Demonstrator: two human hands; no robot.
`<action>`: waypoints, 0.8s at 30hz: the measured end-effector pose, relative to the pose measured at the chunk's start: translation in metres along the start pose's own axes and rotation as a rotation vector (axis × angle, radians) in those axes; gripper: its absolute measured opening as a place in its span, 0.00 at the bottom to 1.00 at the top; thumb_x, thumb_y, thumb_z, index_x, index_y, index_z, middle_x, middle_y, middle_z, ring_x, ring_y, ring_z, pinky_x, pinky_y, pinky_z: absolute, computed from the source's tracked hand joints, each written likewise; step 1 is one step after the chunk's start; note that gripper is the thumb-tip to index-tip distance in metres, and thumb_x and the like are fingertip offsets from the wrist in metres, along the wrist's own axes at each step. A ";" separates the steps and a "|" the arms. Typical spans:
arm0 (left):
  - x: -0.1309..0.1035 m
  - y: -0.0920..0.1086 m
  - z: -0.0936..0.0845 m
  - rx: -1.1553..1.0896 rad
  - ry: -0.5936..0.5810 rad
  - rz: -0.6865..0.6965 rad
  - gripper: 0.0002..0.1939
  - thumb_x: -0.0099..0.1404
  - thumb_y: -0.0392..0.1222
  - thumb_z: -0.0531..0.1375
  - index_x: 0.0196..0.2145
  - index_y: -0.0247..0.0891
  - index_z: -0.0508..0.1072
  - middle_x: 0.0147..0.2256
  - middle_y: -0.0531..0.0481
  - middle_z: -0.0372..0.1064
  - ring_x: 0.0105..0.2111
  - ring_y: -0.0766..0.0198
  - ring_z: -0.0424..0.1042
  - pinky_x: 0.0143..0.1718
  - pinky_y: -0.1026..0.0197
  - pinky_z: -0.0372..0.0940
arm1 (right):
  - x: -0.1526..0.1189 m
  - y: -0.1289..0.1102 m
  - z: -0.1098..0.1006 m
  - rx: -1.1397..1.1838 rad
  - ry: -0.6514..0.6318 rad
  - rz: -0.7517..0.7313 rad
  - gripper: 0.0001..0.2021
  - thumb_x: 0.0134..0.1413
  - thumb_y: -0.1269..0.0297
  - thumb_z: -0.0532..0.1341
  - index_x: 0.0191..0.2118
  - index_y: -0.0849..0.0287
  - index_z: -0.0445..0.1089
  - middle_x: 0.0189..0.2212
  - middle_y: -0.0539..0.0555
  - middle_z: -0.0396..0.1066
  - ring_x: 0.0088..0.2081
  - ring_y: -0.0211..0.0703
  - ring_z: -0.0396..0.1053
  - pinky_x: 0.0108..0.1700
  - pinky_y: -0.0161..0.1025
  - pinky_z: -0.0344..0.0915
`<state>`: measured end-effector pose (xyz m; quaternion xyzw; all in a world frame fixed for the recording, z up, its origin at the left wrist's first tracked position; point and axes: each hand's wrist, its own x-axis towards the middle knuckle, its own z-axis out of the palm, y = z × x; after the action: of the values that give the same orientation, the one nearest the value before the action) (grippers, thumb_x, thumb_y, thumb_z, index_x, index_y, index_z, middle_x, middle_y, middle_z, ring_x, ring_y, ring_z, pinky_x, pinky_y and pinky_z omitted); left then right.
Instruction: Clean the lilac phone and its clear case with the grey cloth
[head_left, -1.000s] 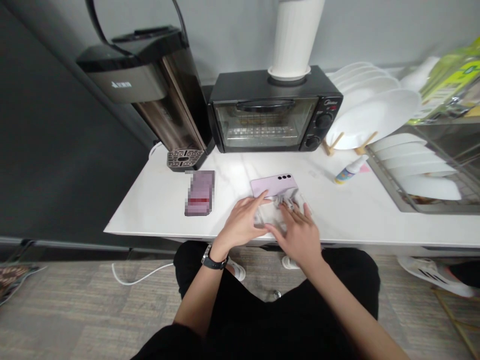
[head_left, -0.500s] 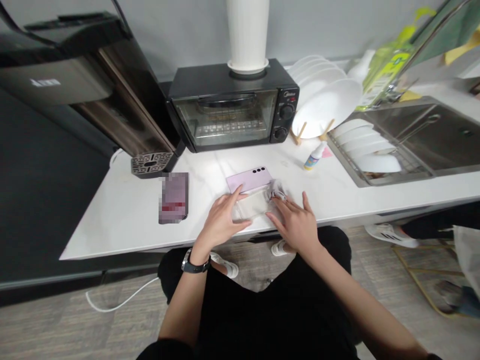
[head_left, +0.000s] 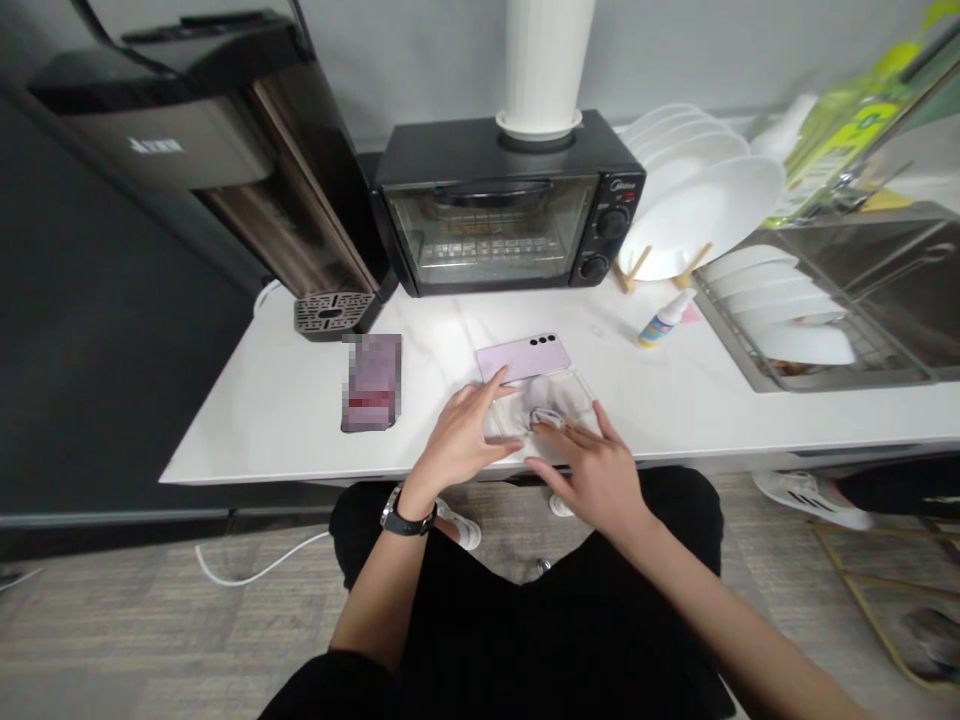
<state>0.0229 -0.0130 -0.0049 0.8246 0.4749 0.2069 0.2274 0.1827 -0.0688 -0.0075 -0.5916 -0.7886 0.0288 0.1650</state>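
Note:
A clear, see-through phone case (head_left: 583, 392) lies flat near the counter's front edge. My left hand (head_left: 465, 432) grips its left end between thumb and fingers. A crumpled grey cloth (head_left: 541, 400) rests on the case, pressed under the fingertips of my right hand (head_left: 592, 465), whose thumb is spread apart. Just behind the case lies a lilac phone (head_left: 517, 358), its three camera lenses facing up. A small spray bottle (head_left: 664, 320) leans to the right on the counter, with a pink slip beside it.
A pixelated purple item (head_left: 373, 383) lies at the left of the white counter (head_left: 247, 440). Behind stand a drinks machine (head_left: 315, 200) and a black toaster oven (head_left: 495, 230). White plates (head_left: 675, 220) stand in a rack beside the sink (head_left: 885, 260). Another person's shoe (head_left: 814, 498) shows at right.
My right hand and the cloth have moved left across the case, baring its right end. My left hand keeps its hold. The whole view has shifted, with the counter items now farther right.

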 end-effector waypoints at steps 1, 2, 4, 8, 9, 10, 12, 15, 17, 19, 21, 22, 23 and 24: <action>0.000 0.000 -0.001 -0.004 -0.003 -0.002 0.41 0.45 0.42 0.57 0.51 0.45 0.34 0.46 0.55 0.54 0.45 0.61 0.52 0.46 0.58 0.49 | 0.003 0.007 0.000 -0.021 0.022 0.029 0.17 0.47 0.57 0.45 0.44 0.53 0.54 0.41 0.49 0.61 0.45 0.42 0.55 0.52 0.47 0.38; 0.000 0.000 -0.001 -0.008 -0.004 -0.004 0.41 0.45 0.42 0.57 0.51 0.44 0.34 0.46 0.55 0.54 0.45 0.61 0.52 0.46 0.57 0.48 | 0.007 0.013 0.001 -0.042 0.045 0.057 0.17 0.47 0.57 0.45 0.44 0.54 0.54 0.41 0.51 0.61 0.44 0.43 0.56 0.51 0.48 0.38; 0.000 -0.001 -0.002 -0.016 -0.003 -0.006 0.42 0.45 0.41 0.57 0.51 0.44 0.34 0.46 0.54 0.54 0.45 0.60 0.52 0.46 0.57 0.48 | 0.017 0.018 0.005 -0.068 0.085 0.092 0.18 0.47 0.57 0.45 0.45 0.56 0.54 0.42 0.53 0.59 0.44 0.45 0.56 0.51 0.49 0.38; -0.001 -0.002 -0.002 -0.031 0.000 0.010 0.39 0.45 0.41 0.57 0.51 0.43 0.38 0.46 0.52 0.54 0.45 0.60 0.51 0.45 0.56 0.48 | 0.026 -0.002 0.015 -0.024 0.099 0.034 0.22 0.45 0.54 0.46 0.46 0.60 0.52 0.43 0.55 0.58 0.47 0.46 0.50 0.51 0.48 0.41; -0.001 -0.002 -0.001 -0.032 -0.003 0.009 0.38 0.46 0.41 0.57 0.50 0.43 0.38 0.45 0.51 0.54 0.45 0.60 0.52 0.45 0.57 0.48 | 0.025 -0.009 0.017 0.001 0.083 0.001 0.23 0.44 0.53 0.46 0.46 0.59 0.53 0.43 0.55 0.58 0.48 0.45 0.49 0.51 0.47 0.41; -0.001 -0.002 -0.001 -0.031 -0.004 0.002 0.38 0.46 0.41 0.57 0.50 0.44 0.39 0.45 0.50 0.55 0.44 0.60 0.53 0.44 0.57 0.49 | 0.022 -0.016 0.017 0.028 0.063 -0.034 0.23 0.44 0.52 0.46 0.45 0.58 0.53 0.42 0.54 0.59 0.48 0.44 0.49 0.51 0.46 0.40; -0.001 -0.001 0.000 -0.028 -0.006 -0.017 0.37 0.46 0.41 0.56 0.50 0.44 0.39 0.44 0.49 0.55 0.44 0.61 0.54 0.44 0.58 0.50 | 0.016 -0.024 0.015 0.078 0.025 -0.085 0.22 0.43 0.51 0.45 0.45 0.56 0.54 0.41 0.52 0.60 0.48 0.42 0.49 0.52 0.45 0.40; 0.000 0.001 0.000 -0.029 -0.003 -0.015 0.37 0.47 0.40 0.55 0.51 0.43 0.37 0.44 0.50 0.55 0.44 0.61 0.53 0.45 0.57 0.49 | 0.005 -0.018 0.008 0.111 0.006 -0.078 0.19 0.44 0.52 0.46 0.43 0.53 0.55 0.40 0.49 0.62 0.46 0.41 0.52 0.52 0.45 0.39; 0.000 0.003 0.000 -0.036 -0.008 0.007 0.38 0.47 0.42 0.56 0.51 0.44 0.36 0.45 0.52 0.54 0.45 0.61 0.52 0.46 0.57 0.48 | 0.002 -0.004 0.003 0.103 0.021 -0.033 0.16 0.46 0.55 0.46 0.42 0.51 0.56 0.38 0.48 0.63 0.46 0.40 0.53 0.52 0.45 0.39; 0.001 0.004 0.000 -0.036 -0.012 0.016 0.38 0.47 0.42 0.55 0.51 0.46 0.36 0.46 0.54 0.53 0.46 0.60 0.51 0.46 0.56 0.48 | 0.002 0.013 0.000 0.076 0.048 0.026 0.15 0.47 0.57 0.46 0.41 0.51 0.57 0.38 0.48 0.63 0.45 0.40 0.54 0.52 0.45 0.38; 0.001 0.006 0.000 -0.025 -0.016 0.009 0.38 0.47 0.41 0.55 0.51 0.46 0.35 0.47 0.54 0.53 0.46 0.60 0.51 0.46 0.55 0.48 | 0.006 0.026 0.000 0.044 0.076 0.084 0.14 0.47 0.58 0.45 0.42 0.52 0.57 0.39 0.49 0.62 0.45 0.40 0.55 0.52 0.46 0.37; 0.001 0.006 0.000 -0.017 -0.019 0.005 0.37 0.48 0.41 0.55 0.51 0.46 0.35 0.47 0.55 0.52 0.46 0.60 0.51 0.46 0.54 0.48 | 0.009 0.030 0.001 0.032 0.087 0.104 0.15 0.48 0.58 0.45 0.42 0.52 0.56 0.39 0.50 0.62 0.45 0.41 0.55 0.52 0.46 0.36; 0.001 0.007 0.000 -0.010 -0.022 0.003 0.37 0.48 0.41 0.55 0.50 0.46 0.35 0.47 0.55 0.52 0.46 0.60 0.51 0.46 0.54 0.48 | 0.012 0.030 0.003 0.026 0.094 0.114 0.16 0.47 0.58 0.45 0.43 0.54 0.55 0.40 0.51 0.61 0.45 0.42 0.54 0.52 0.47 0.36; 0.002 0.007 0.000 -0.003 -0.023 0.003 0.37 0.48 0.41 0.55 0.50 0.46 0.35 0.47 0.55 0.53 0.46 0.61 0.51 0.46 0.54 0.48 | 0.015 0.028 0.005 0.025 0.100 0.114 0.17 0.47 0.57 0.45 0.44 0.55 0.54 0.42 0.52 0.60 0.46 0.42 0.52 0.52 0.46 0.37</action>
<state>0.0285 -0.0147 -0.0012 0.8273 0.4708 0.1986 0.2335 0.2035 -0.0458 -0.0159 -0.6340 -0.7441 0.0184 0.2099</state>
